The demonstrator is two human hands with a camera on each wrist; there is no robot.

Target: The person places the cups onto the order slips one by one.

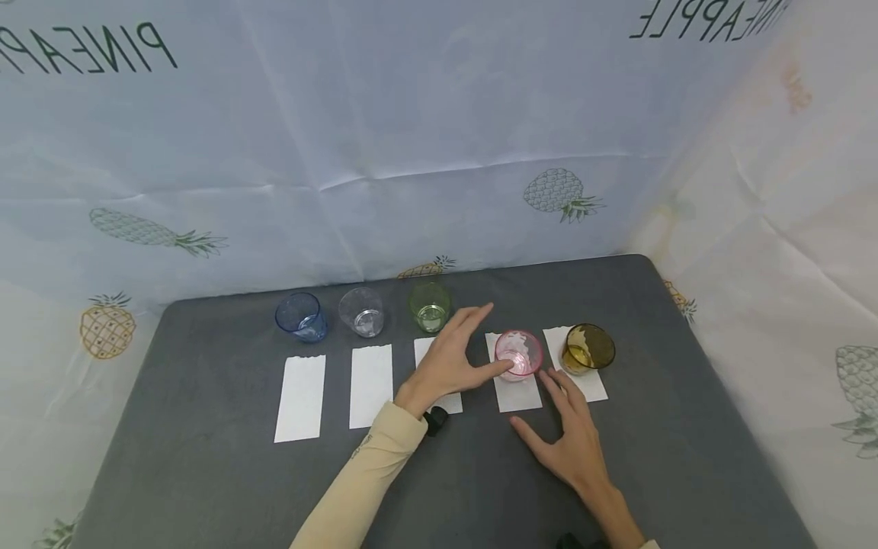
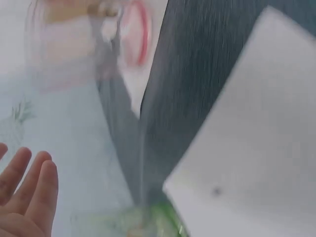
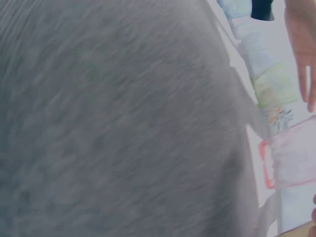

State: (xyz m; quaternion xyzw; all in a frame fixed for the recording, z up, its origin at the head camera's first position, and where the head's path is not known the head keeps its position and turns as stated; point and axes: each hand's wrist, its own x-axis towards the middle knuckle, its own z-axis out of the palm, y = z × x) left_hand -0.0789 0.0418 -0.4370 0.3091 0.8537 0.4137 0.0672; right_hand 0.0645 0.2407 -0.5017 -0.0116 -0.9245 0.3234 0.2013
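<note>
A pink glass [image 1: 519, 355] stands on a strip of white paper [image 1: 517, 395], fourth from the left. My left hand [image 1: 449, 362] is on its left with fingers spread; its thumb overlaps the near rim in the head view. To the right and nearer me, my right hand [image 1: 568, 438] has its fingers extended, their tips close beside the pink glass. In the left wrist view the pink glass [image 2: 136, 34] appears blurred beyond the left fingers [image 2: 42, 192]. An amber glass [image 1: 588, 348] stands on the rightmost paper strip [image 1: 593, 386], just past the right fingertips.
A blue glass [image 1: 302, 317], a clear glass [image 1: 362, 312] and a green glass [image 1: 430, 306] line the table's back edge. Before them lie paper strips, including the leftmost one [image 1: 299, 398]. A pineapple-print curtain [image 1: 411, 114] hangs behind the grey table [image 1: 206, 457].
</note>
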